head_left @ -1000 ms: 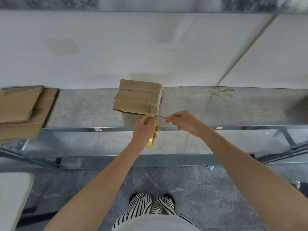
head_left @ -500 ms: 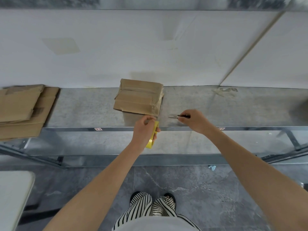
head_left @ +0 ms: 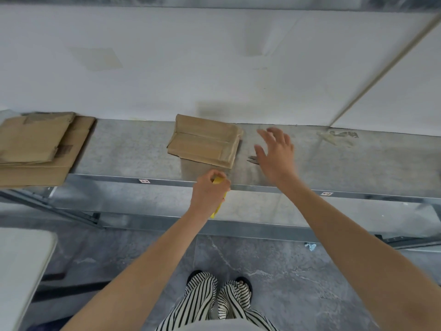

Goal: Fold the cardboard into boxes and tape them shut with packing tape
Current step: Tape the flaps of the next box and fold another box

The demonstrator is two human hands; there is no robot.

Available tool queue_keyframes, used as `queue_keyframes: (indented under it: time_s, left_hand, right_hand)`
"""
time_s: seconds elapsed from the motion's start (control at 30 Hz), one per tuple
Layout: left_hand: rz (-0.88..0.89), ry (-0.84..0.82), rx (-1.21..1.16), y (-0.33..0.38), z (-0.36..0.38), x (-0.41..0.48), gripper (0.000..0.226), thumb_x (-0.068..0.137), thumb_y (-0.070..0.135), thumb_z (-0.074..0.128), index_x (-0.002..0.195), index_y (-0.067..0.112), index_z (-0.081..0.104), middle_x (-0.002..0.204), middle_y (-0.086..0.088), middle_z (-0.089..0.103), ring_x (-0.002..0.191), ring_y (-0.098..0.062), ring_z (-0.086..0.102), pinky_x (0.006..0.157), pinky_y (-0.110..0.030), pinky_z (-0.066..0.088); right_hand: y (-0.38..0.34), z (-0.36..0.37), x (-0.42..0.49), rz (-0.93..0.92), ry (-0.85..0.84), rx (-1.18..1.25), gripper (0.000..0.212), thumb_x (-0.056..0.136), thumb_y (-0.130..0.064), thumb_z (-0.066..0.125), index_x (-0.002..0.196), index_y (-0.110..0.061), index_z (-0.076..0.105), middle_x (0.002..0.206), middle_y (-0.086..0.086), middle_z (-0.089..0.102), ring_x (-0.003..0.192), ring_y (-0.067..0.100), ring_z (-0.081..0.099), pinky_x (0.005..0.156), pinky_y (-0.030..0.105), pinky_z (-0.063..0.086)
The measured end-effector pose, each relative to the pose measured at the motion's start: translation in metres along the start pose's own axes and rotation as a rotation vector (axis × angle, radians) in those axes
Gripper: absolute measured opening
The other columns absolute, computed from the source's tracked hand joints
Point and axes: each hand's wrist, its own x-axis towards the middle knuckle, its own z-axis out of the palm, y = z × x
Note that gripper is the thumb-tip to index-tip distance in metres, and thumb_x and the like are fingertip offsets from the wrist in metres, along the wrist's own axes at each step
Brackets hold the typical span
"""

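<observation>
metal desk (head_left: 133, 151) set against a white wall (head_left: 214, 68), seen from the near side.

centre, toward the far edge: a folded box (head_left: 205, 140) of brown cardboard lies on the desk top, flaps closed, with a seam running across its upper face.

far left: a flat cardboard stack (head_left: 35, 149) of unfolded sheets rests on the desk and overhangs its near edge.

the left hand (head_left: 210, 192) is at the near edge of the desk, just in front of the box, with its fingers curled round a yellow tape roll (head_left: 217, 181). only slivers of the roll show above and below the fist.

the right hand (head_left: 276, 154) is spread flat with its fingers apart and grips nothing. it is just right of the box and blurred, so whether it touches the desk top cannot be told.

a small dark tool (head_left: 253, 159), too blurred to name, lies on the desk between the box and the right hand.

below: grey floor (head_left: 274, 271), striped trousers (head_left: 202, 299) and a pale blue scrap (head_left: 310, 246) under the desk.
</observation>
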Motion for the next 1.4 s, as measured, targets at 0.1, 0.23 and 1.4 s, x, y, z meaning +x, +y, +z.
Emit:
queue_keyframes:
  time_s: [0.1,0.23,1.4]
  left_hand:
    - [0.019,0.048,0.067,0.000,0.003,0.000,0.012,0.081,0.025,0.065,0.076,0.031,0.054,0.080,0.008,0.061,0.067,-0.016,0.057,0.069,-0.032,0.050]
    - [0.048,0.118,0.243,0.003,0.003,-0.003,0.010,0.082,0.033,0.063,0.080,0.030,0.054,0.077,0.014,0.057,0.070,-0.006,0.054,0.063,-0.026,0.042]
    - [0.429,0.035,1.047,-0.062,-0.153,0.091,0.051,0.091,0.007,0.049,0.141,0.013,0.041,0.136,-0.010,0.052,0.124,-0.032,0.045,0.097,-0.041,0.031]
  right_hand:
    - [-0.045,-0.011,0.020,-0.232,0.096,0.200,0.038,0.094,-0.019,0.047,0.131,-0.014,0.055,0.138,0.013,0.048,0.129,0.032,0.039,0.106,0.042,0.030]
    - [-0.068,-0.005,0.036,-0.397,-0.287,-0.022,0.042,0.098,-0.034,0.042,0.139,-0.026,0.044,0.153,0.005,0.029,0.140,0.027,0.023,0.112,0.043,0.020]
    - [-0.091,0.006,0.012,0.125,-0.355,0.159,0.063,0.092,-0.053,0.047,0.147,-0.029,0.029,0.126,0.009,0.045,0.113,0.025,0.047,0.088,0.030,0.036]
